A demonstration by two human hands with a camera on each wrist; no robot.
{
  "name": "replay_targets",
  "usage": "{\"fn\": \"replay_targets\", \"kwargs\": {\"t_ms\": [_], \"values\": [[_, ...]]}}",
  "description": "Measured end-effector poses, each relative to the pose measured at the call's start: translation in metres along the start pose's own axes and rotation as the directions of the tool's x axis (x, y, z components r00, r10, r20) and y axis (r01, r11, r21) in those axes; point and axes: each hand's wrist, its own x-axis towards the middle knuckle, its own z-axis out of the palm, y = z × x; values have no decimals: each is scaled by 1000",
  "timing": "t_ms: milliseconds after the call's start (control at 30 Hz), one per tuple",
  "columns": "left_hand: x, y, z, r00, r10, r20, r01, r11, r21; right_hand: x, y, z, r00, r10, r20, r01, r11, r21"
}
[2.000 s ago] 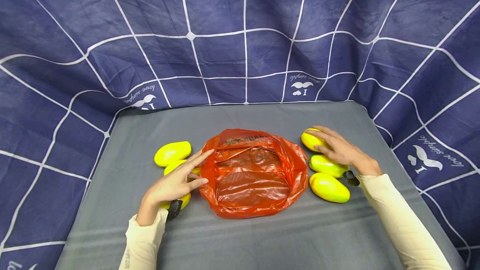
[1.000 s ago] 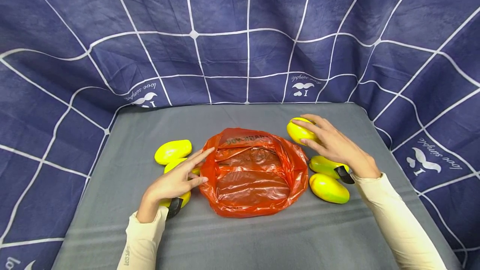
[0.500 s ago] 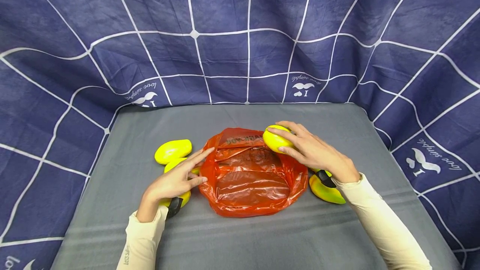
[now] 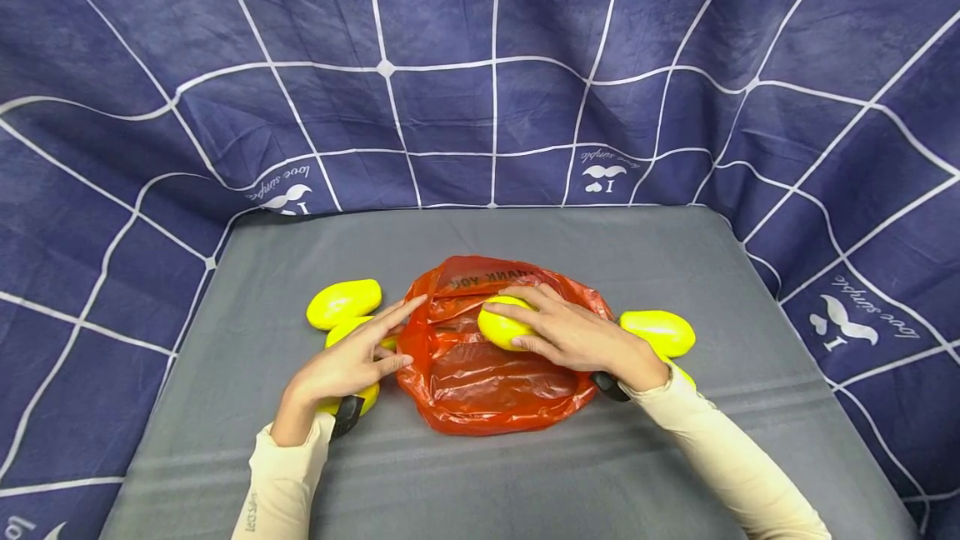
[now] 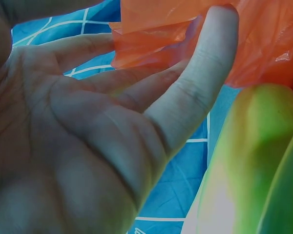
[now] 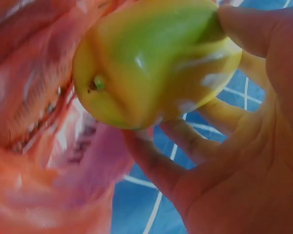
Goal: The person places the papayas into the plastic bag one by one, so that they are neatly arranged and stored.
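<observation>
Head view: a yellow-green mango [image 4: 501, 327], smooth and glossy, is gripped by the right hand [image 4: 577, 338] with fingers curled round it, and is held over the open mouth of the red plastic bag [image 4: 480, 390], which lies crumpled and spread on the grey table [image 4: 480, 473]. The left hand [image 4: 347, 367] is laid with straight fingers against the bag's left rim; nothing is clasped by it.

From the right wrist view, details hidden from above are given: the mango's [image 6: 151, 63] stem end with a small dark spot is turned toward the bag [image 6: 34, 146], a greener flush is seen on its skin, and it is pinched between thumb and fingers [image 6: 151, 161]. From the left wrist view, the thin orange-red film [image 5: 195, 34] is shown touching the fingertips [image 5: 217, 29] of the open palm, and a mango [image 5: 244, 165] is seen just beside that hand; in the head view that fruit is largely covered by the hand.

Two further mangoes [image 4: 344, 303] lie left of the bag, one of them under the left hand, and another mango [image 4: 657, 332] lies to the right, just beside the bag's rim, with one more partly hidden behind the right sleeve. Bare grey surface is left in front of the bag and behind it, up to the blue grid-patterned cloth [image 4: 480, 65] that rises at the table's far edge and sides.
</observation>
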Motion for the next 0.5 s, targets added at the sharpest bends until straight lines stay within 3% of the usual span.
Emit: {"fn": "replay_targets", "kwargs": {"t_ms": [267, 500], "values": [[1, -1, 2, 999, 34, -10, -34, 999, -28, 12, -12, 23, 997, -48, 62, 48, 999, -2], [1, -1, 2, 999, 44, -15, -44, 999, -29, 22, -23, 41, 993, -53, 109, 45, 996, 76]]}}
